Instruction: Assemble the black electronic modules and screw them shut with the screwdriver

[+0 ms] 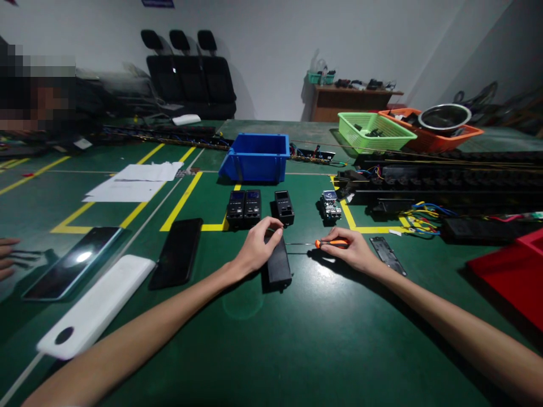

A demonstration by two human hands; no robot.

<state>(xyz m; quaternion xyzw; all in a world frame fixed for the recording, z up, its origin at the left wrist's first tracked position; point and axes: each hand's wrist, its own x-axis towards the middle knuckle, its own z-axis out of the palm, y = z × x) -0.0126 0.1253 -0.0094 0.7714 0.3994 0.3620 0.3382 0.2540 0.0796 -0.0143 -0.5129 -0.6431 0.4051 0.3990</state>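
Note:
My left hand [259, 244] is closed on the upper end of a black rectangular case [279, 265] lying on the green table. In my right hand [351, 247] is an orange and black screwdriver [337, 243], its thin shaft pointing left towards the case. Behind my hands stand two black modules side by side [245, 208] and one more black module [284, 207]. A small circuit board [330, 206] sits farther right. Right of my right hand lies a flat black cover [387, 254].
A blue bin [259, 158] stands behind the modules. At left lie two phones, a white long object [97, 305] and papers [133, 182]. Black rails with wires [436, 181], a red bin [515, 271] and a green basket [375, 133] are at right. Another person's hand shows far left.

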